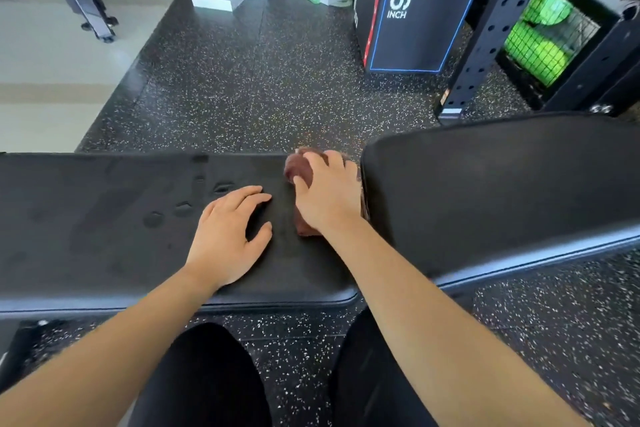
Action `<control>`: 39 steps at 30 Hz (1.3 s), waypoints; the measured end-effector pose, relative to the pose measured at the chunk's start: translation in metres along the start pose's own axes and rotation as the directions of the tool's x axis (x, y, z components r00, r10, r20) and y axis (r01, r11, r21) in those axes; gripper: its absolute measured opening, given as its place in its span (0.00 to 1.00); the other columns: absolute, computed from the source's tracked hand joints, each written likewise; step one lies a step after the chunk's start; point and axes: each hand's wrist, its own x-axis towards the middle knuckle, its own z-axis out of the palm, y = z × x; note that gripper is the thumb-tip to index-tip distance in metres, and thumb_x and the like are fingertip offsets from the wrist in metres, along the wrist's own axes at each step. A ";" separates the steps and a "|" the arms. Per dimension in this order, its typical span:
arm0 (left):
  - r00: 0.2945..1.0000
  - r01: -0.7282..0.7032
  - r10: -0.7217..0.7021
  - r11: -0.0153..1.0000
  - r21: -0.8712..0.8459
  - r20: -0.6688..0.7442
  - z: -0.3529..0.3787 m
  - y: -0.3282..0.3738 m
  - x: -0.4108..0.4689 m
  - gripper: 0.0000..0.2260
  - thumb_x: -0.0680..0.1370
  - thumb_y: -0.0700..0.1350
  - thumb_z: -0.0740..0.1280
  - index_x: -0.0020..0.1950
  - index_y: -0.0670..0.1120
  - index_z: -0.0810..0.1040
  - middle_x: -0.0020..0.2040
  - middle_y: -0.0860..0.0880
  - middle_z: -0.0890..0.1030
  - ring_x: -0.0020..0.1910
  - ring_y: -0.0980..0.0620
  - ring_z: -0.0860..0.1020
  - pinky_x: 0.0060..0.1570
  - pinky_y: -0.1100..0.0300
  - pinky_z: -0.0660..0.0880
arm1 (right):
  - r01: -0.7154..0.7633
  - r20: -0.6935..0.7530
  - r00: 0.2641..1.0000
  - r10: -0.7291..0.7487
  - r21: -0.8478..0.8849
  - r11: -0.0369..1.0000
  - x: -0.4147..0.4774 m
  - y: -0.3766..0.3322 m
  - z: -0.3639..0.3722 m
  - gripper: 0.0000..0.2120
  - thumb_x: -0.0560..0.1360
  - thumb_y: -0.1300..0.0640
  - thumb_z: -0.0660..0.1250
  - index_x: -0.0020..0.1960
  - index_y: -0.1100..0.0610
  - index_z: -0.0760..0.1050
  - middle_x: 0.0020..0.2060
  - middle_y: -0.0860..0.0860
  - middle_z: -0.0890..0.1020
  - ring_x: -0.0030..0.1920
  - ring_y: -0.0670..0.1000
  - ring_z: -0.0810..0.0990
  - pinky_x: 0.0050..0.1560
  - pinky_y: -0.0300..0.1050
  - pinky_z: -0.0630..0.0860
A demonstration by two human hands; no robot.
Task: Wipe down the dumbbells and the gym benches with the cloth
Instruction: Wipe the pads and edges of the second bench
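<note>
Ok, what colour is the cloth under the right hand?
Dark reddish-brown; the cloth shows best in the head view.

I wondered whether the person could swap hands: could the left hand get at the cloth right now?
Probably yes. The left hand lies flat on the bench close beside the cloth, with nothing between them. But the right hand covers most of the cloth, so only its edges are free.
</note>
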 end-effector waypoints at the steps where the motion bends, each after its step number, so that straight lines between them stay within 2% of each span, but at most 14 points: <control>1: 1.000 0.005 -0.005 1.000 0.001 0.001 -0.001 0.001 -0.001 0.23 0.73 0.56 0.57 0.66 0.52 0.72 0.69 0.54 0.70 0.68 0.52 0.67 0.68 0.51 0.60 | 0.040 -0.010 0.999 -0.040 -0.013 0.999 -0.018 0.001 0.003 0.23 0.77 0.46 0.59 0.70 0.49 0.64 0.70 0.53 0.64 0.66 0.60 0.62 0.63 0.57 0.65; 3: 1.000 0.006 -0.006 1.000 -0.006 -0.009 -0.001 0.002 0.000 0.24 0.72 0.58 0.56 0.66 0.52 0.72 0.69 0.54 0.70 0.68 0.52 0.67 0.68 0.51 0.61 | 0.068 -0.031 0.997 -0.068 -0.011 0.998 -0.039 0.005 0.009 0.22 0.77 0.45 0.59 0.69 0.48 0.65 0.69 0.52 0.65 0.66 0.59 0.62 0.61 0.57 0.66; 6: 0.999 -0.001 0.000 0.999 -0.037 -0.032 0.001 -0.001 0.001 0.23 0.73 0.56 0.56 0.65 0.49 0.72 0.67 0.52 0.73 0.67 0.51 0.69 0.68 0.51 0.63 | 0.039 -0.030 0.999 -0.038 0.035 0.999 -0.007 -0.001 0.011 0.20 0.77 0.45 0.59 0.68 0.47 0.67 0.69 0.52 0.65 0.69 0.60 0.59 0.63 0.59 0.64; 10: 0.996 0.056 -0.060 0.995 -0.078 -0.058 -0.001 0.002 -0.004 0.20 0.74 0.50 0.60 0.64 0.45 0.74 0.64 0.49 0.76 0.64 0.50 0.72 0.65 0.66 0.59 | 0.029 0.038 0.999 -0.030 0.031 0.999 0.038 -0.019 0.012 0.20 0.78 0.45 0.59 0.68 0.48 0.67 0.69 0.53 0.65 0.69 0.60 0.59 0.64 0.60 0.63; 11: 0.995 0.070 -0.075 0.994 -0.079 -0.059 -0.002 0.003 -0.005 0.20 0.74 0.49 0.61 0.63 0.45 0.74 0.64 0.49 0.76 0.63 0.50 0.72 0.64 0.67 0.59 | 0.037 0.053 0.998 -0.038 0.027 0.999 0.043 -0.020 0.013 0.20 0.78 0.45 0.58 0.68 0.48 0.67 0.69 0.53 0.65 0.69 0.60 0.59 0.64 0.60 0.63; 16: 0.997 0.051 -0.056 0.995 -0.088 -0.057 -0.007 0.005 -0.001 0.20 0.72 0.48 0.62 0.63 0.44 0.75 0.62 0.47 0.76 0.61 0.48 0.73 0.63 0.62 0.63 | 0.111 0.092 0.990 -0.110 -0.003 0.994 0.023 -0.012 0.004 0.21 0.78 0.45 0.59 0.70 0.47 0.65 0.70 0.52 0.65 0.68 0.59 0.60 0.62 0.59 0.66; 22: 0.990 0.071 -0.094 0.975 -0.211 -0.103 -0.004 -0.003 0.000 0.14 0.75 0.42 0.64 0.61 0.45 0.75 0.59 0.47 0.77 0.60 0.47 0.73 0.63 0.54 0.69 | 0.145 -0.009 0.989 -0.145 0.029 0.989 -0.070 0.009 -0.001 0.20 0.76 0.45 0.62 0.67 0.45 0.68 0.68 0.49 0.68 0.64 0.58 0.64 0.60 0.54 0.68; 26: 0.992 0.058 -0.080 0.975 -0.215 -0.098 -0.003 -0.002 -0.001 0.13 0.75 0.43 0.65 0.59 0.44 0.76 0.60 0.47 0.75 0.60 0.47 0.72 0.62 0.62 0.64 | 0.091 -0.059 0.994 -0.091 -0.003 0.996 -0.108 0.008 -0.001 0.20 0.76 0.45 0.61 0.67 0.45 0.68 0.68 0.47 0.67 0.64 0.56 0.64 0.62 0.52 0.67; 28: 0.995 0.027 -0.045 0.979 -0.204 -0.084 -0.003 -0.002 -0.001 0.14 0.75 0.43 0.66 0.60 0.43 0.77 0.61 0.46 0.75 0.61 0.46 0.72 0.62 0.64 0.60 | 0.063 -0.087 0.994 -0.063 0.002 0.998 -0.112 0.005 -0.001 0.20 0.76 0.44 0.61 0.67 0.45 0.68 0.68 0.48 0.68 0.64 0.56 0.65 0.63 0.52 0.67; 32: 0.988 -0.128 0.140 0.980 -0.155 0.068 -0.008 -0.018 -0.003 0.20 0.77 0.48 0.63 0.69 0.45 0.70 0.71 0.45 0.67 0.70 0.46 0.63 0.71 0.56 0.55 | -0.002 -0.163 0.987 0.000 -0.010 1.000 -0.113 -0.001 0.002 0.19 0.76 0.46 0.62 0.67 0.47 0.71 0.66 0.49 0.71 0.62 0.57 0.68 0.64 0.50 0.66; 36: 0.932 -0.317 0.311 0.948 0.005 0.189 -0.022 -0.059 -0.015 0.23 0.78 0.56 0.57 0.73 0.53 0.63 0.75 0.51 0.61 0.74 0.51 0.57 0.71 0.41 0.53 | -0.105 -0.381 0.916 0.125 0.073 0.992 -0.144 -0.013 0.021 0.18 0.76 0.51 0.65 0.65 0.51 0.73 0.63 0.52 0.74 0.59 0.59 0.71 0.64 0.49 0.64; 39: 0.917 -0.368 0.355 0.929 0.043 0.181 -0.031 -0.087 -0.026 0.22 0.79 0.56 0.55 0.73 0.55 0.63 0.75 0.52 0.60 0.74 0.51 0.57 0.70 0.40 0.52 | -0.138 -0.453 0.877 0.160 0.080 0.987 -0.168 -0.055 0.054 0.17 0.75 0.51 0.65 0.63 0.54 0.75 0.62 0.54 0.75 0.59 0.61 0.71 0.63 0.54 0.66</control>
